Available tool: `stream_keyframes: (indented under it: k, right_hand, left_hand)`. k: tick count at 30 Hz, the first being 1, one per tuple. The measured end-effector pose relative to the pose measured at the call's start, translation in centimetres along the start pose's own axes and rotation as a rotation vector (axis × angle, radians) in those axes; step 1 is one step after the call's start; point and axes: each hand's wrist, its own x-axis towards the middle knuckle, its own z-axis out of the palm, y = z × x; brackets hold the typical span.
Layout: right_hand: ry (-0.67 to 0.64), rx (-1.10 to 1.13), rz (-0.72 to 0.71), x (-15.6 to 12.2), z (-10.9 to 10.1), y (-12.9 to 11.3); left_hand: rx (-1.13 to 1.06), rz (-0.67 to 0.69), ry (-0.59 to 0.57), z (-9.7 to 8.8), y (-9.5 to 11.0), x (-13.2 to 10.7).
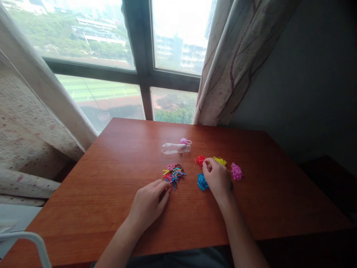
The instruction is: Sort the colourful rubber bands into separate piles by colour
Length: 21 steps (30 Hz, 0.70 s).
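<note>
A mixed pile of small coloured loops (175, 173), looking like rubber bands, lies mid-table. My left hand (149, 201) rests at its near edge, thumb and fingers closed together at the nearest loops; whether it grips one is unclear. My right hand (219, 178) is pinched over the sorted piles, its fingertips beside the red pile (200, 160). Anything in that pinch is hidden. Under and left of it sits the blue pile (202, 182), partly covered. The yellow pile (220, 161) shows behind the hand, and the pink-purple pile (237, 171) is to its right.
A clear bottle (175, 149) lies on its side beyond the piles, with a pink looped cap (185, 141) beside it. The brown wooden table (111, 193) reaches the window. Curtains (223, 67) hang on both sides. A white curved rail (30, 236) stands at lower left.
</note>
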Motion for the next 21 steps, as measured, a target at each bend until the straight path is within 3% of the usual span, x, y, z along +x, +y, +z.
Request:
stream_keyframes:
  k: [6, 13, 21]
  right_hand:
    - [0.008, 0.123, -0.080, -3.3, -0.5, -1.3]
    - [-0.130, 0.265, -0.145, -7.6, 0.4, -3.3]
    - [-0.196, 0.183, -0.165, -8.2, 1.7, -4.9]
  left_hand:
    - [0.013, 0.006, 0.012, -0.1, 0.1, 0.0]
    - [0.010, -0.011, 0.008, -0.1, 0.2, 0.1]
    - [0.032, -0.011, -0.001, -0.1, 0.2, 0.1]
